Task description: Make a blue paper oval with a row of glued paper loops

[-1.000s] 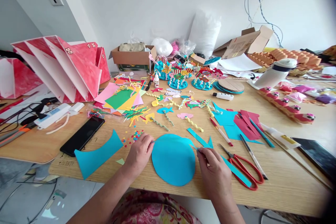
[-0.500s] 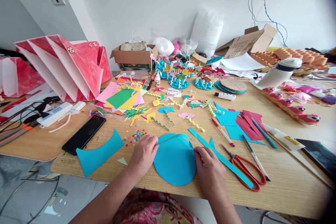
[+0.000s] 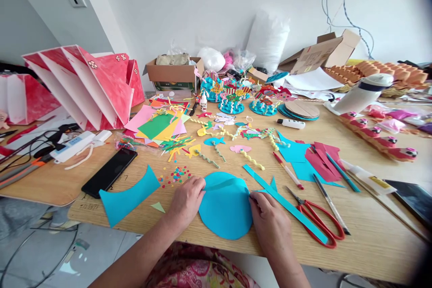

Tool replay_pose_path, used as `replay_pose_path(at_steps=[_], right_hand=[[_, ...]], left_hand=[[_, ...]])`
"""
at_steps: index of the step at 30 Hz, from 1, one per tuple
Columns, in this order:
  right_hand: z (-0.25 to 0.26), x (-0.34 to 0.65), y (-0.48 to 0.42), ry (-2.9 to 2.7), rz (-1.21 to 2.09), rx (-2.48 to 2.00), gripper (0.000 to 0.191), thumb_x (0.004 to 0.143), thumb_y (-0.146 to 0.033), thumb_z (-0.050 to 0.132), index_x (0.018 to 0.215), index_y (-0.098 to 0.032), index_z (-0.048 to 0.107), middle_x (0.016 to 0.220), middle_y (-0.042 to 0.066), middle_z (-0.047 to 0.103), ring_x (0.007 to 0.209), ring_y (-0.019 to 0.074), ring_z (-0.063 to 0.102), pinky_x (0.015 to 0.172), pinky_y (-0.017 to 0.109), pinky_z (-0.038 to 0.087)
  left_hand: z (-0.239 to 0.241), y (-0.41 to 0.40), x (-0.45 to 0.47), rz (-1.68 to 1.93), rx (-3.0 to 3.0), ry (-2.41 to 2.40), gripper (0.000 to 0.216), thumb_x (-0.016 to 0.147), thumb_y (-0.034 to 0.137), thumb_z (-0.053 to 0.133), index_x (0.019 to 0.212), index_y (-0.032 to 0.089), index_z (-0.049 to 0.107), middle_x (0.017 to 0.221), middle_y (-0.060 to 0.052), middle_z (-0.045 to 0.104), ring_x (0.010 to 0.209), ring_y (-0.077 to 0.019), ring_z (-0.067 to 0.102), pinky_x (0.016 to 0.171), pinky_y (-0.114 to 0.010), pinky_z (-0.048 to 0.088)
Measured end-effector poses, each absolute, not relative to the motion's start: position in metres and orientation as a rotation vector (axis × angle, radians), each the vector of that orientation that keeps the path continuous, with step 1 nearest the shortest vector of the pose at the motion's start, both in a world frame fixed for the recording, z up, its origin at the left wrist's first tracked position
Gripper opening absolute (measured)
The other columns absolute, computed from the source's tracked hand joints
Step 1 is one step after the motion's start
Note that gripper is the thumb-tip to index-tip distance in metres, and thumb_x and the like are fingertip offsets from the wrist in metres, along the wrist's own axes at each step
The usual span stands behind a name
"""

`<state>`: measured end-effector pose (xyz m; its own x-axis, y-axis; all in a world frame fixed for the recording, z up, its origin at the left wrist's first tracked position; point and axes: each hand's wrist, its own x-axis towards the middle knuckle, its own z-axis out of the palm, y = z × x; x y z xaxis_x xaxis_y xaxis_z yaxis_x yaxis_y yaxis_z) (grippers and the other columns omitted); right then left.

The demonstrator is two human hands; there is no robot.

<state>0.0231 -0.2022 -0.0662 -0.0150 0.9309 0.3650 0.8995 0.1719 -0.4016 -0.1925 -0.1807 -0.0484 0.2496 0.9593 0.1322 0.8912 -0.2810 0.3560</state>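
Note:
A round blue piece of paper point(image 3: 225, 213) lies at the table's front edge. My left hand point(image 3: 187, 198) pinches its upper left edge, and my right hand point(image 3: 271, 217) pinches its right edge. Across its upper part runs a raised ridge or fold; whether this is a separate layer I cannot tell. Right of my right hand, a blue paper strip point(image 3: 286, 206) lies slantwise across red-handled scissors point(image 3: 322, 220). A small blue offcut point(image 3: 273, 183) pokes out by the strip. Left of my left hand lies a curved blue paper offcut point(image 3: 130, 200).
Behind my hands are scattered confetti point(image 3: 178, 173), paper fish with twisted pipe cleaners point(image 3: 213, 141) and coloured paper sheets point(image 3: 157, 126). A black phone point(image 3: 110, 173) lies left, pens point(image 3: 330, 204) right. Round cardboard discs point(image 3: 302, 109) and decorated blue pieces point(image 3: 231, 105) stand farther back.
The upper edge of the round blue paper, which stood up in a bent band between my hands, now lies flatter. Both hands keep nearly the same place and grip.

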Motion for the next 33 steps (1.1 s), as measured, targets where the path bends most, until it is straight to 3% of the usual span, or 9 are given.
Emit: replay_pose_path(at_steps=[11,17,22,27,30,33], right_hand=[[-0.054,0.029,-0.203,-1.889,0.16,-1.767,0.023,0.084,-0.03,0.036,0.087,-0.019,0.056,0.088,0.007,0.063,0.074,0.0207,0.062,0.06,0.029,0.045],[-0.029,0.021,-0.217,-1.805,0.466,-1.693,0.022,0.085,-0.039,0.043,0.072,-0.023,0.052,0.069,0.0,0.059,0.05,0.0124,0.053,0.048,0.023,0.042],[-0.009,0.015,-0.232,-1.681,0.022,-1.493,0.011,0.083,-0.031,0.051,0.077,-0.021,0.053,0.082,0.005,0.058,0.073,0.0171,0.057,0.065,0.026,0.045],[-0.019,-0.002,-0.237,-1.908,0.463,-1.344,0.017,0.088,-0.026,0.044,0.076,-0.023,0.055,0.07,0.0,0.06,0.056,0.0117,0.055,0.051,0.021,0.043],[-0.035,-0.013,-0.225,-2.028,0.23,-1.409,0.016,0.084,-0.026,0.049,0.093,-0.019,0.06,0.092,0.008,0.064,0.08,0.0212,0.059,0.069,0.031,0.048],[-0.04,-0.021,-0.208,-2.226,0.075,-1.503,0.016,0.079,-0.017,0.055,0.092,-0.02,0.063,0.096,0.009,0.065,0.085,0.0259,0.057,0.072,0.038,0.045]], left_hand=[[-0.044,-0.183,-0.192,0.417,2.277,1.714,0.01,0.08,0.011,0.056,0.079,0.019,0.051,0.084,0.0,0.058,0.081,-0.0152,0.055,0.071,-0.025,0.041],[-0.049,-0.183,-0.193,0.387,2.329,1.718,0.009,0.08,0.011,0.055,0.08,0.019,0.052,0.086,0.0,0.057,0.083,-0.0157,0.055,0.072,-0.026,0.043],[-0.056,-0.182,-0.196,0.4,2.396,1.711,0.012,0.081,0.008,0.051,0.082,0.02,0.051,0.086,0.0,0.056,0.082,-0.0154,0.054,0.074,-0.026,0.043],[-0.057,-0.183,-0.195,0.426,2.383,1.725,0.014,0.08,0.006,0.049,0.083,0.02,0.049,0.085,0.0,0.056,0.082,-0.0159,0.053,0.073,-0.027,0.043],[-0.054,-0.184,-0.194,0.433,2.381,1.711,0.014,0.08,0.006,0.05,0.081,0.02,0.048,0.084,0.0,0.055,0.081,-0.0158,0.053,0.071,-0.026,0.042],[-0.053,-0.185,-0.194,0.444,2.382,1.706,0.013,0.08,0.007,0.05,0.08,0.02,0.049,0.084,0.0,0.055,0.081,-0.0163,0.053,0.07,-0.026,0.042]])
